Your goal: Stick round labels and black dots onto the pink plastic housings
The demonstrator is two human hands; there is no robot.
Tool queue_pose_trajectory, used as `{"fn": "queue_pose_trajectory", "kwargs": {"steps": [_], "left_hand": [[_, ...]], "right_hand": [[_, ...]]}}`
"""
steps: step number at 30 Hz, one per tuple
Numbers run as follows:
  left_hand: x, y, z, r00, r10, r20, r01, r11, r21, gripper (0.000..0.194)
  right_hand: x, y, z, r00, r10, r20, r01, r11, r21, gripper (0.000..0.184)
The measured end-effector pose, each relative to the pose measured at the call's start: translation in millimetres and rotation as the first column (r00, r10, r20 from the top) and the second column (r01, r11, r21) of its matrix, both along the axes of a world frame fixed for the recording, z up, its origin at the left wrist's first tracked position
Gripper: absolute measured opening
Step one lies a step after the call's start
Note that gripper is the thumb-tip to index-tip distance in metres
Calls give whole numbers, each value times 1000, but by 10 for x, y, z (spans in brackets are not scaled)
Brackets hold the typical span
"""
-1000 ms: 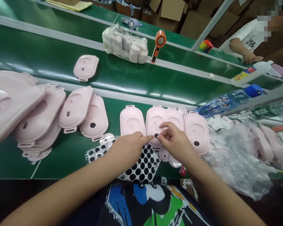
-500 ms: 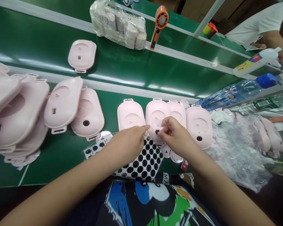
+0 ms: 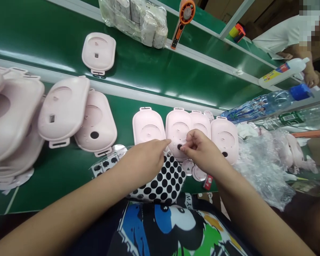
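My left hand (image 3: 141, 163) lies over a sheet of black round stickers (image 3: 164, 181), its index finger reaching to the edge of a pale pink plastic shell (image 3: 177, 128). My right hand (image 3: 201, 151) is curled, its fingertips pinched together beside a black round dot (image 3: 179, 146) on that shell. Whether those fingers hold anything is hidden. Further pink shells stand in a row on either side, one (image 3: 148, 129) to the left and one (image 3: 224, 139) to the right. Several small pale discs (image 3: 193, 170) lie under my right wrist.
Stacked pink shells (image 3: 64, 110) fill the left of the green conveyor belt (image 3: 56, 177). A transparent bag of pink parts (image 3: 266, 163) lies right, below a blue-capped plastic bottle (image 3: 266, 103). Beyond a grey rail are an orange tape dispenser (image 3: 182, 21) and a co-worker's arm (image 3: 301, 60).
My hands stay at the shell, with the right fingertips a little closer to the black dot. The whole scene has shifted in view as my head turned.
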State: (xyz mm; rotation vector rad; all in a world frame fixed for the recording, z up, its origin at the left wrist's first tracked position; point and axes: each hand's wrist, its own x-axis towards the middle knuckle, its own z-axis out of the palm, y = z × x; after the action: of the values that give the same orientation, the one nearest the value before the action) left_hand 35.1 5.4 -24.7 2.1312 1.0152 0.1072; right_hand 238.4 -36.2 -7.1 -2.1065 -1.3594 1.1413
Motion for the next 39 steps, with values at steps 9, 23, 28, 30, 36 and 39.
{"fn": "queue_pose_trajectory", "kwargs": {"steps": [9, 23, 28, 30, 36, 39], "left_hand": [[-5, 0, 14, 1000, -4, 1, 4, 1000, -10, 52], [-8, -19, 18, 1000, -9, 0, 9, 1000, 27, 52], [-66, -56, 50, 998, 29, 51, -33, 997, 77, 52], [-132, -75, 103, 995, 41, 95, -50, 994, 93, 52], [-615, -186, 401, 965, 170, 200, -194, 975, 109, 48], [-942, -282, 502, 907, 323, 270, -362, 926, 109, 46]], "right_hand": [[-38, 14, 37, 997, 16, 76, -15, 1000, -21, 19], [-157, 192, 187, 871, 228, 435, -158, 969, -192, 21], [-259, 343, 243, 678, 458, 574, -267, 882, -388, 25], [-284, 389, 264, 617, 495, 612, -288, 866, -410, 27], [-283, 193, 340, 546, 406, 733, -385, 899, -210, 32], [-229, -118, 208, 495, 349, 796, -565, 825, -10, 28]]}}
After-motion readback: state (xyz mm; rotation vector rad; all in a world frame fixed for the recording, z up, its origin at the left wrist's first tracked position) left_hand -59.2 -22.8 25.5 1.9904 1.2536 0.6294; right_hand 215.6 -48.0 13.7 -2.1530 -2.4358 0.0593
